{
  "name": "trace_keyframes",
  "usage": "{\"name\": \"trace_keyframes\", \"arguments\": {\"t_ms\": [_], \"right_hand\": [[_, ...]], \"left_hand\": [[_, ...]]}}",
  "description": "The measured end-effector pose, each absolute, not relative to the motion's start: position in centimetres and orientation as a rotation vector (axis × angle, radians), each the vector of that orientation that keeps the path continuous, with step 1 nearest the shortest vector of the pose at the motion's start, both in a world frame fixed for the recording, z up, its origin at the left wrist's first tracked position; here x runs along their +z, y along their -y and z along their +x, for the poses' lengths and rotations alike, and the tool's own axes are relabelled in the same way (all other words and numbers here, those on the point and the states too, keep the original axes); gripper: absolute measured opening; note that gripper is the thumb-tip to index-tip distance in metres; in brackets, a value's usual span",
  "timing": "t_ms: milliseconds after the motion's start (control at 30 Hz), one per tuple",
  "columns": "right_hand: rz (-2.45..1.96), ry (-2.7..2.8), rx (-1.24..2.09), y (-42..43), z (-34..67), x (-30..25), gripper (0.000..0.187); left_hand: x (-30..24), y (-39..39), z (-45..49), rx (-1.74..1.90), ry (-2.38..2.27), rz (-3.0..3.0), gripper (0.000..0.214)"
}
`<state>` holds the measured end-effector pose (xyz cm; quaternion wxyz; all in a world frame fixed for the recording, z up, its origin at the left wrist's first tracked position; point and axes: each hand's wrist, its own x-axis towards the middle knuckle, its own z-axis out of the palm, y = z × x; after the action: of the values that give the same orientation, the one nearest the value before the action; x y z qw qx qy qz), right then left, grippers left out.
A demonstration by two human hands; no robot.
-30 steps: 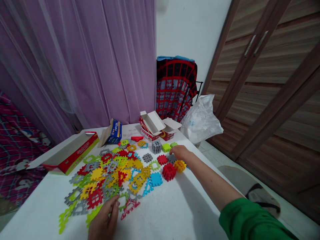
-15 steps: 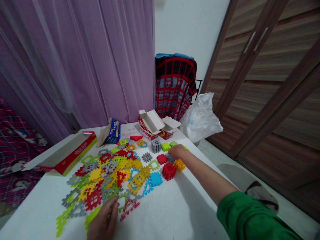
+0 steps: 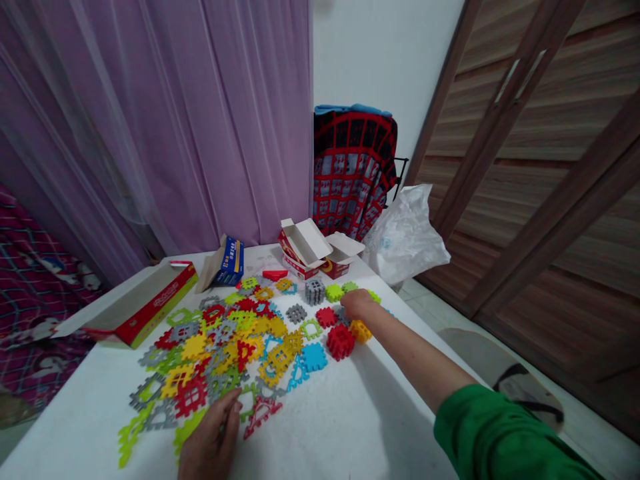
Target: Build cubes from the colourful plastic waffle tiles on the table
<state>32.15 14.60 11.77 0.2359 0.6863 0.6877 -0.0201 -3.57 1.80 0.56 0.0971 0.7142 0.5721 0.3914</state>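
A spread of flat interlocking plastic tiles in red, yellow, green, grey and blue covers the white table. My right hand reaches across to the far right of the pile. Its fingers are curled down onto pieces beside an orange cube, a red cube and green pieces. What it holds is hidden under the hand. My left hand rests at the near edge of the pile, fingers together, touching a green tile and a red arched tile.
A long red and white box lies open at the left. A blue box and open red and white cartons stand at the back. A white plastic bag sits at the right table edge. Wooden wardrobe doors fill the right.
My right hand has edged slightly farther back and left among the cubes. The left hand has stayed in place. The view has shifted a little.
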Motion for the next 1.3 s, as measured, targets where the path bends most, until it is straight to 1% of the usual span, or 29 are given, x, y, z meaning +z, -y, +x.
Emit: {"name": "trace_keyframes", "arguments": {"t_ms": [833,1067,1300], "right_hand": [[1.975,-1.845,-0.085,-15.0,32.0,11.1,0.034],[1.998,-1.843,-0.049,-14.8,31.5,12.0,0.032],[2.006,-1.909,0.029,-14.7,30.4,13.3,0.031]], "left_hand": [[0.9,-1.8,-3.4,1.191,-1.678,2.104,0.03],[1.1,-1.7,-3.3,1.134,-1.668,2.071,0.03],[1.2,-1.5,-2.9,1.208,-1.621,2.083,0.026]]}}
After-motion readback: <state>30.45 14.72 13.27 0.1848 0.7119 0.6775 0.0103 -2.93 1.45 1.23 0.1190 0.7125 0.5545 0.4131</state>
